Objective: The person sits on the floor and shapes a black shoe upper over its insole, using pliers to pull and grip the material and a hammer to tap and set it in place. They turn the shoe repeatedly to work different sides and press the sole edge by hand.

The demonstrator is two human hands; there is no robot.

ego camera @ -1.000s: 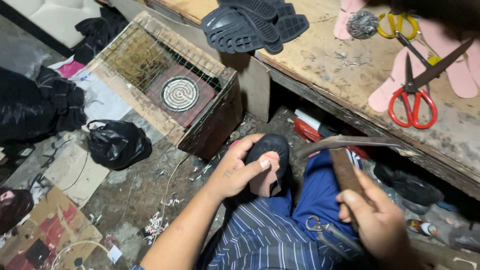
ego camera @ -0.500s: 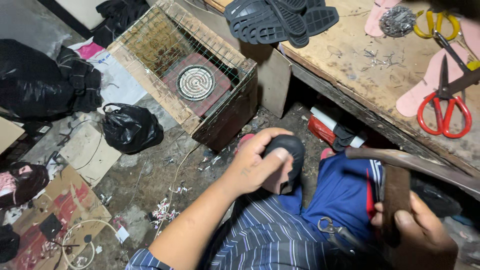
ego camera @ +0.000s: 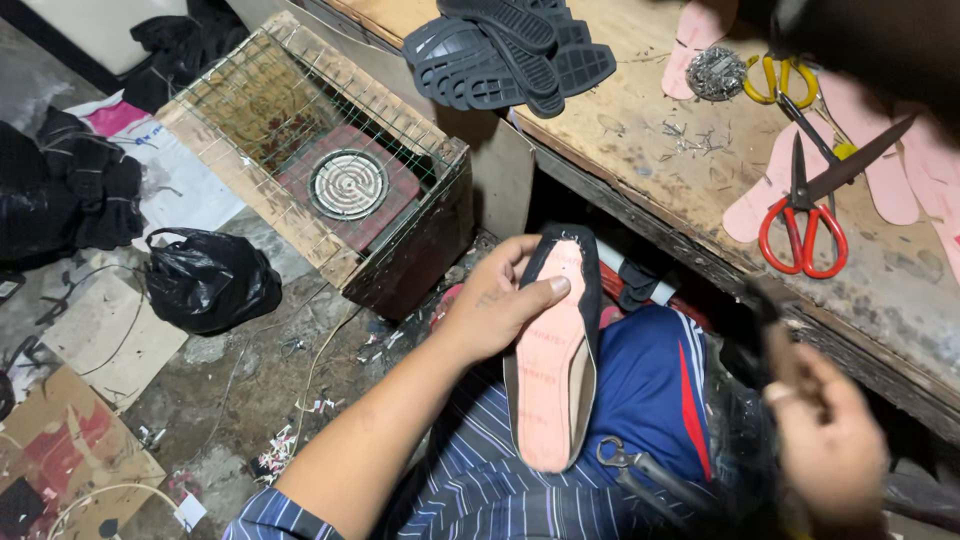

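Observation:
My left hand (ego camera: pixel 500 305) grips a black shoe (ego camera: pixel 555 350) turned sole side up, so its pink insole faces me. The shoe rests over my lap, on blue shorts with a red stripe (ego camera: pixel 650 390). My right hand (ego camera: pixel 825 440) is blurred at the lower right, closed around a dark tool (ego camera: pixel 762 312) whose end points up toward the bench edge. It is apart from the shoe, to its right. Metal pliers (ego camera: pixel 640 468) lie on my lap just below the shoe.
A wooden bench (ego camera: pixel 640 120) on the right carries stacked black soles (ego camera: pixel 510 50), pink insoles (ego camera: pixel 890 180), red scissors (ego camera: pixel 800 235), yellow scissors (ego camera: pixel 775 75) and a heap of small nails (ego camera: pixel 715 72). On the floor stand a wire-covered wooden box with a coil heater (ego camera: pixel 345 185), a black bag (ego camera: pixel 210 280) and cardboard scraps (ego camera: pixel 70 450).
My left hand has turned the shoe over, from its dark toe showing to the pink insole facing up. My right hand has moved with the tool.

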